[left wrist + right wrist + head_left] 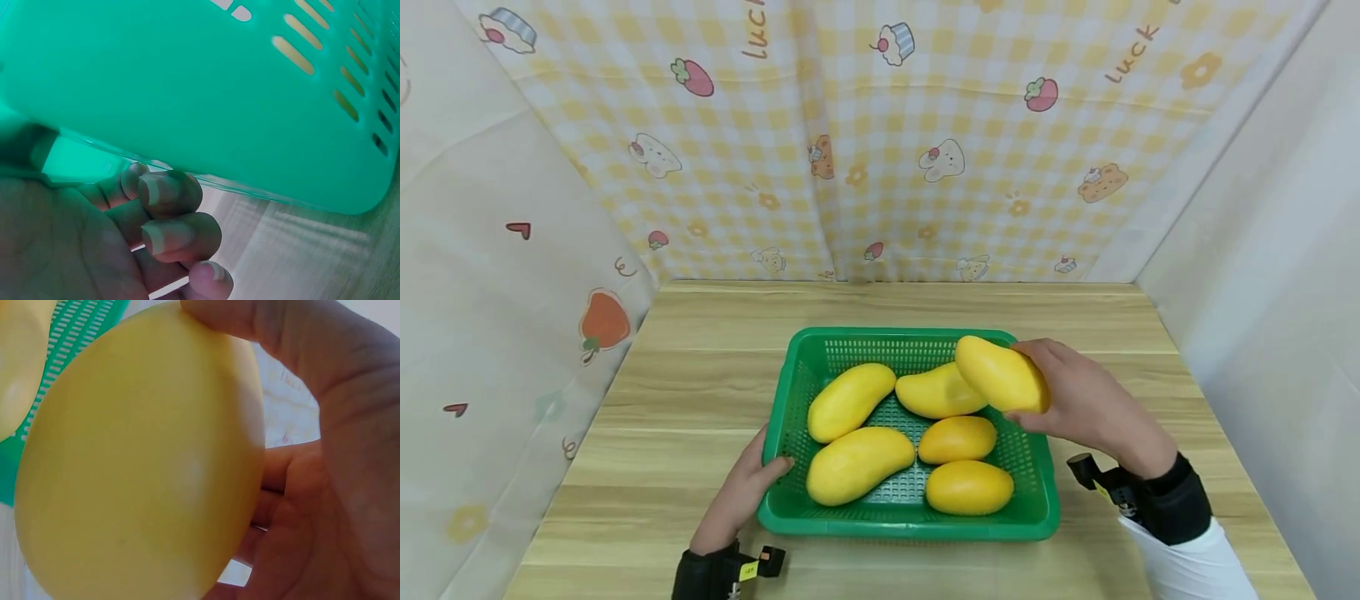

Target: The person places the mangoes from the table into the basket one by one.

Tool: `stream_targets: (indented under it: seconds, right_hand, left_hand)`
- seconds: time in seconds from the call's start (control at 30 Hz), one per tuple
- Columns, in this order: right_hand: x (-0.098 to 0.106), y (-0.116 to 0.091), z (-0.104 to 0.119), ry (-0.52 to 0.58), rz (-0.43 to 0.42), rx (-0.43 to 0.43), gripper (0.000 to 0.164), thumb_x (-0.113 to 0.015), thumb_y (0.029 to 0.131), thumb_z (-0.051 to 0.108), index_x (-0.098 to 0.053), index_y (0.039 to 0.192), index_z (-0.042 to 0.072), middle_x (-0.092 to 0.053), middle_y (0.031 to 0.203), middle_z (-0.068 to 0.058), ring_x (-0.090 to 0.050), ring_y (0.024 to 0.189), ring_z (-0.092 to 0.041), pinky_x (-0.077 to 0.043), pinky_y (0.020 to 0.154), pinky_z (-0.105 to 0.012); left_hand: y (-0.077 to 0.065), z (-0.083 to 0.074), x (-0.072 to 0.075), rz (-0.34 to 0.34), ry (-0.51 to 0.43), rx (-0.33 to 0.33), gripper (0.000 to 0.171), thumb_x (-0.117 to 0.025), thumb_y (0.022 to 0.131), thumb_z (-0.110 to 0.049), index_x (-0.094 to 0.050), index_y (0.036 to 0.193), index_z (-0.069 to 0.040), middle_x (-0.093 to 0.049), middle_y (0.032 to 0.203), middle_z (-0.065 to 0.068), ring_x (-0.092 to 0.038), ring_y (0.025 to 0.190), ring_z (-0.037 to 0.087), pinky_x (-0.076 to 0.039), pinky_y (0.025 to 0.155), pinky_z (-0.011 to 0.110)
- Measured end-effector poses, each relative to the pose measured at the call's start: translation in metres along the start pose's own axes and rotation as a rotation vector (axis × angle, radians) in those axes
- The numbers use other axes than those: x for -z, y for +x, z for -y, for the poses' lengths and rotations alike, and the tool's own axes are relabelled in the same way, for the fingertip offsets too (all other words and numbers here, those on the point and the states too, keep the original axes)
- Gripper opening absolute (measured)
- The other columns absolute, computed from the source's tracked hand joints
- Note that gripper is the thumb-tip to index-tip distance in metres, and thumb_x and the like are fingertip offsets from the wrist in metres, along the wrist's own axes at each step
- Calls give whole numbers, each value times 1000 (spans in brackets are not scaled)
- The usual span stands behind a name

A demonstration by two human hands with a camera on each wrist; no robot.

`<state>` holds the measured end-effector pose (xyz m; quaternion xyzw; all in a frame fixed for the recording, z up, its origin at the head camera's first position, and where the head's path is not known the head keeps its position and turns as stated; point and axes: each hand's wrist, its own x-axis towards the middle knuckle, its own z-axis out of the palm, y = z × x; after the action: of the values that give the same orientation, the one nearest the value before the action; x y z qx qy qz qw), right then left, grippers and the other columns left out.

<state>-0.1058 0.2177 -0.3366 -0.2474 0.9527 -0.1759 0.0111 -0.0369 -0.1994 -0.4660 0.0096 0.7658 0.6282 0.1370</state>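
Observation:
A yellow mango (1002, 374) is gripped in my right hand (1078, 400), over the right back part of a green plastic basket (910, 527). In the right wrist view, thumb and fingers reach around this mango (137, 462). My left hand (747, 481) holds the basket's left side, thumb over the rim and the other fingers curled outside against the wall (156, 81). Inside lie two large mangoes (852, 402) at the left and two smaller, deeper yellow ones (957, 439) at the right. Another mango (938, 392) lies at the back, partly hidden behind the held one.
The basket stands on a wood-grain table (700, 375). A yellow checked cloth (880, 192) hangs behind the table's back edge, with white cloth (1277, 275) at the right and printed white cloth (497, 317) at the left. Both wrists wear black camera straps (1176, 504).

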Motion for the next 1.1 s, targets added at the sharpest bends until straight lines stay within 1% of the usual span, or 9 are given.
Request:
stream_targets:
  seconds: [0.1, 0.2, 0.4, 0.53, 0.67, 0.8, 0.9, 1.0, 1.1]
  right_hand:
    - [-2, 4, 8, -2, 15, 29, 78, -82, 71, 39, -49, 131, 1, -56, 119, -14, -56, 86, -21, -49, 71, -38]
    - [-8, 8, 19, -31, 30, 87, 79, -80, 71, 45, -50, 130, 2, -57, 117, -11, -56, 85, -18, -50, 70, -36]
    - [-24, 14, 40, -74, 116, 192, 81, -76, 72, 53, -51, 131, 3, -56, 124, -8, -56, 102, -20, -50, 81, -37]
    - [-29, 15, 50, -74, 163, 217, 79, -74, 74, 54, -50, 133, 6, -55, 126, -5, -54, 108, -20, -47, 88, -39]
    - [-36, 16, 59, -64, 191, 253, 77, -74, 75, 53, -51, 133, 7, -56, 124, -3, -54, 108, -18, -47, 88, -39]
    - [-46, 19, 69, -63, 228, 335, 76, -74, 76, 52, -50, 133, 8, -55, 125, -3, -54, 110, -17, -47, 89, -36]
    - [-53, 23, 77, -80, 272, 390, 75, -73, 77, 51, -49, 135, 8, -54, 127, -3, -53, 111, -17, -46, 91, -35]
    - [-57, 25, 83, -87, 321, 415, 75, -73, 78, 50, -48, 136, 8, -53, 128, -2, -53, 111, -16, -44, 93, -34]
    - [-60, 26, 88, -93, 349, 433, 77, -71, 79, 52, -46, 138, 8, -51, 130, -1, -51, 114, -15, -43, 95, -33]
  left_hand:
    - [1, 0, 0, -4, 2, -2, 63, -48, 89, -1, -26, 148, -6, -48, 128, 23, -55, 100, 33, -51, 76, 33]
    - [1, 1, 0, -6, 4, -3, 63, -48, 89, -1, -26, 148, -7, -48, 128, 23, -55, 99, 33, -51, 76, 33]
    - [2, 0, 0, -4, 5, -9, 63, -48, 90, -1, -26, 148, -6, -48, 128, 23, -55, 100, 33, -51, 77, 33]
    - [1, 0, 0, 10, -15, -23, 63, -48, 89, -1, -25, 148, -5, -47, 128, 24, -56, 99, 33, -51, 76, 34]
    - [1, 0, 1, 17, -8, -36, 63, -48, 89, -1, -24, 148, -3, -47, 128, 25, -56, 99, 33, -51, 77, 34]
    - [1, -1, 2, -2, 15, -30, 62, -49, 89, -3, -27, 147, -4, -49, 125, 23, -55, 98, 32, -51, 76, 34]
    - [2, -1, 2, 0, -3, -22, 61, -49, 89, -3, -27, 146, -4, -50, 122, 24, -57, 96, 32, -52, 75, 34]
    - [2, 0, 1, 9, -9, -11, 61, -49, 89, -3, -27, 146, -3, -49, 123, 24, -56, 95, 31, -52, 75, 34]
    - [2, 1, 0, 1, -5, 1, 62, -49, 88, -3, -27, 146, -4, -49, 124, 23, -56, 96, 30, -52, 75, 34]
